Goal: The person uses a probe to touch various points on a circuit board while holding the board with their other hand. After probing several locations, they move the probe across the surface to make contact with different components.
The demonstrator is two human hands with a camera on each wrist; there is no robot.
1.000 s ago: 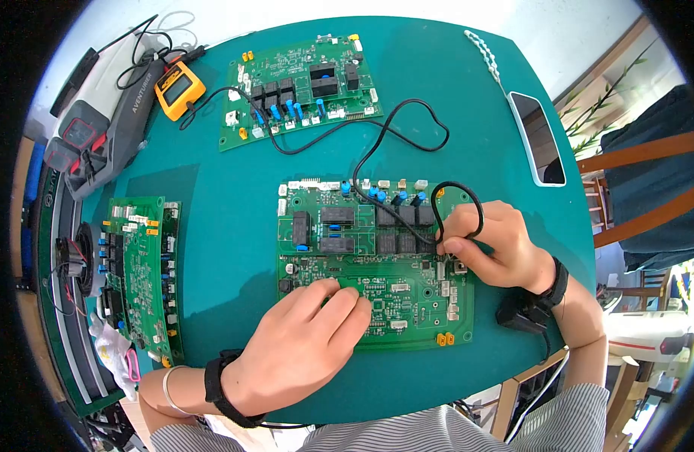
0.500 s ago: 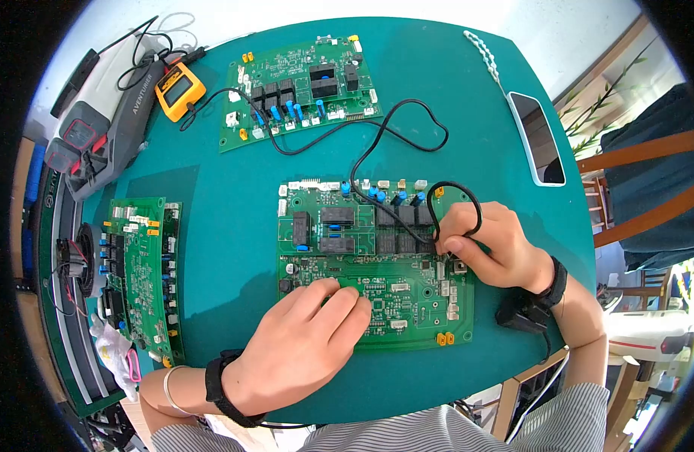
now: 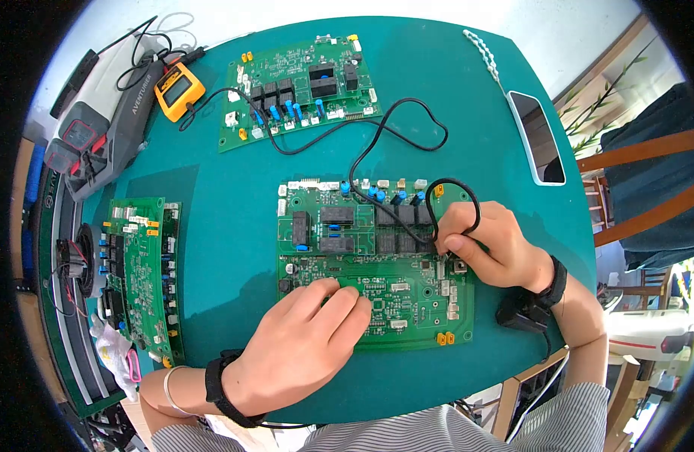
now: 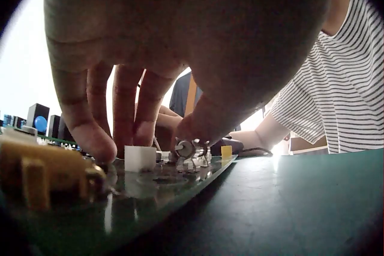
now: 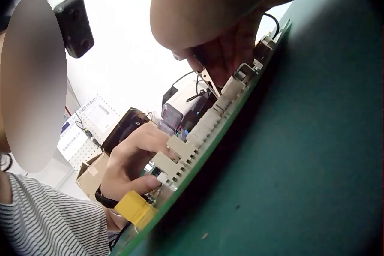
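L hand [image 3: 298, 343] nearest: fingers arched, tips down on lg rect. grn circuit board [image 3: 377, 267], flat on grn mat [image 3: 483, 120], front-ctr. R hand [image 3: 490, 245], apart from L, pinches end of thin blk cable [image 3: 454, 179] nr board's R edge; exact contact hidden. Step, prob.: probing/connecting there; next needs firm pinch, board still. Far: rect. grn spare board [image 3: 294, 68], boxy yel. handheld unit [image 3: 180, 90].
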